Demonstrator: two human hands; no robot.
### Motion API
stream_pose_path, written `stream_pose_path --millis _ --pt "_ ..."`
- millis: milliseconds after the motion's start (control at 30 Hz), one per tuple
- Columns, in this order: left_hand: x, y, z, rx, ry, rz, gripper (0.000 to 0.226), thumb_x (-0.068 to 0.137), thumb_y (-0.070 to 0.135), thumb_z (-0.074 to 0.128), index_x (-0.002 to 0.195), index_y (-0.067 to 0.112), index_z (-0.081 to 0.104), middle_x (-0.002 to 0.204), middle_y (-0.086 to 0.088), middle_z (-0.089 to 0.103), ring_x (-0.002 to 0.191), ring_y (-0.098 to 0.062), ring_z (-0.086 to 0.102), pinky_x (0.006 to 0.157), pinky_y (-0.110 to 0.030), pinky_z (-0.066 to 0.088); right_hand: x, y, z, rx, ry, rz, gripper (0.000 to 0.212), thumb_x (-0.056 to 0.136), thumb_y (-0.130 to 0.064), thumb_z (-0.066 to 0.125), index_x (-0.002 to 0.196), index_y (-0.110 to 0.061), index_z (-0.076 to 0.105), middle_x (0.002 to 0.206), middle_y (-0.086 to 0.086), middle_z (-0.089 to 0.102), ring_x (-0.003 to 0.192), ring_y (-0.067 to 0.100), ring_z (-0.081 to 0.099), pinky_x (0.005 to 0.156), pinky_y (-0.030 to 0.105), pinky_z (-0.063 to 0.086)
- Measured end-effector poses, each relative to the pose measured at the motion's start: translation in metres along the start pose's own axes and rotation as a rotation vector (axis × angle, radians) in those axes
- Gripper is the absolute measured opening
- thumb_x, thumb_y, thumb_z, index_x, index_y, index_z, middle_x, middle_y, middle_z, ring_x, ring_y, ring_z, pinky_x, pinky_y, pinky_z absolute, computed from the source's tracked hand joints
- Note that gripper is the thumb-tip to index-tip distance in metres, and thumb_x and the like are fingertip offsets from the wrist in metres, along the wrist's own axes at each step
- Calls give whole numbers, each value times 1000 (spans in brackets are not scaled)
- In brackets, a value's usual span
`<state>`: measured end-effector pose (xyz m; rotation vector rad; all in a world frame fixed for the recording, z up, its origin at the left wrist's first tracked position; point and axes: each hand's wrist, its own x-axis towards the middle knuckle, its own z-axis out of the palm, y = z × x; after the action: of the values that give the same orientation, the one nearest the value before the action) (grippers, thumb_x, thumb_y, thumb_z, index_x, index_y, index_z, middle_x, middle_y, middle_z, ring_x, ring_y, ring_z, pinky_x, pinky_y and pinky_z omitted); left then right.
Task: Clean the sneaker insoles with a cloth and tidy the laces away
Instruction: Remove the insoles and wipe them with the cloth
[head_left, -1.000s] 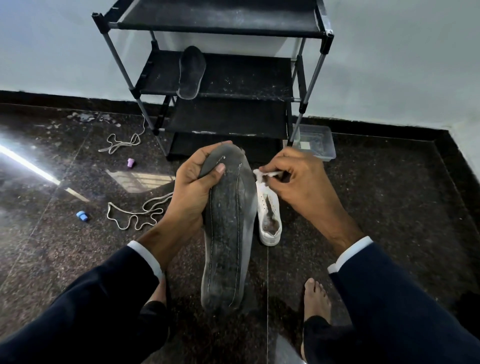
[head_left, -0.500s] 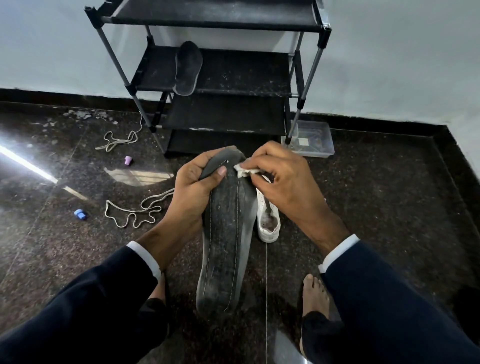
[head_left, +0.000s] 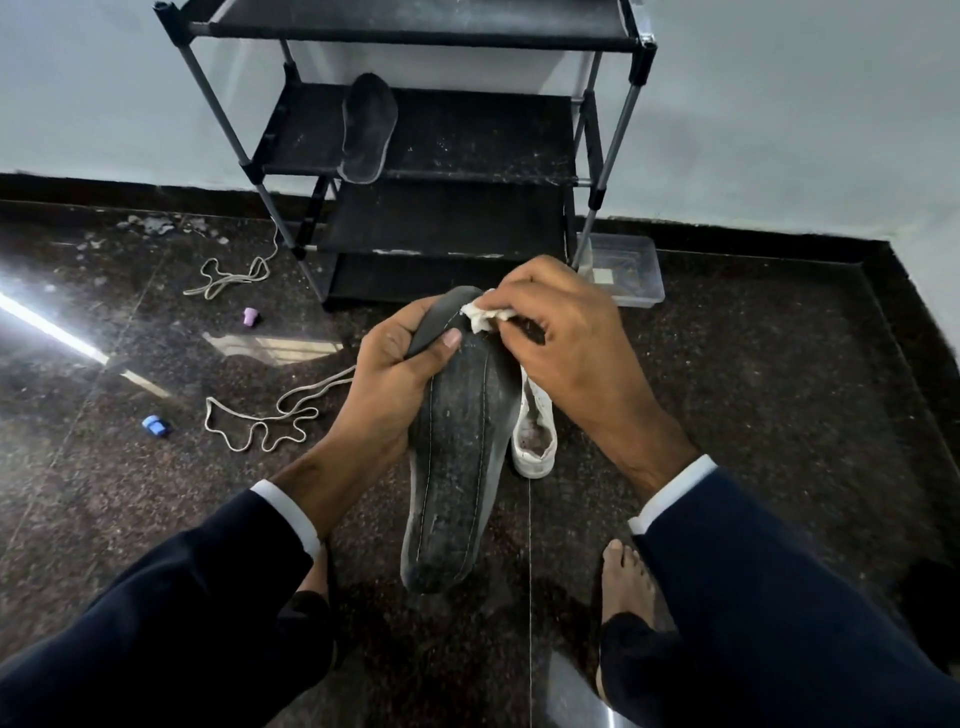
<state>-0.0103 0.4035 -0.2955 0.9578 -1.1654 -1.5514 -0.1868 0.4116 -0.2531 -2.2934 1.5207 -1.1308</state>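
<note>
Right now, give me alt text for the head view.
A left hand holds a dark insole upright while the right hand presses a white cloth to its top. Behind: a white sneaker, loose laces, a shoe rack.

Open dark floor (head_left: 753, 415) to the right, bounded by the wall skirting. Ahead, blocked by the shoe rack (head_left: 431, 156), with a clear plastic box (head_left: 623, 270) beside its right leg. Leftward, strewn with two white laces (head_left: 270, 415) (head_left: 228, 275), a purple cap (head_left: 251, 317) and a blue cap (head_left: 156, 426). Just right of the held insole (head_left: 457, 457), a white sneaker (head_left: 535, 436).
</note>
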Motion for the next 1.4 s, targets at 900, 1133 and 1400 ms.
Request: stream_pose_path --millis 900,1133,1400 --pt "-4 -1 1 -32 -97 -39 40 99 -8 48 136 3 59 130 -20 66 118 -27 64 96 -33 53 -4 27 -2 -17 -20 118 16 85 -2 76 100 -9 79 94 0 67 83 8 63 75 32 56" --pt "1 -3 0 -14 -21 -62 39 98 -8 50 134 2 59 119 -13 71 110 -25 67 94 -36 54 0 5 -6 49 137 35 18 85 0 75 101 -7 78 96 5 69 84 11 65 77 22 55" --pt "0 1 -1 14 -5 -1 38 99 -8 47 132 4 62 129 -15 68 124 -28 63 106 -43 48 -9 11 8 -30 -58 -7 16 90 -4 70 104 -8 77 99 1 65 92 14 63 81 30 55"
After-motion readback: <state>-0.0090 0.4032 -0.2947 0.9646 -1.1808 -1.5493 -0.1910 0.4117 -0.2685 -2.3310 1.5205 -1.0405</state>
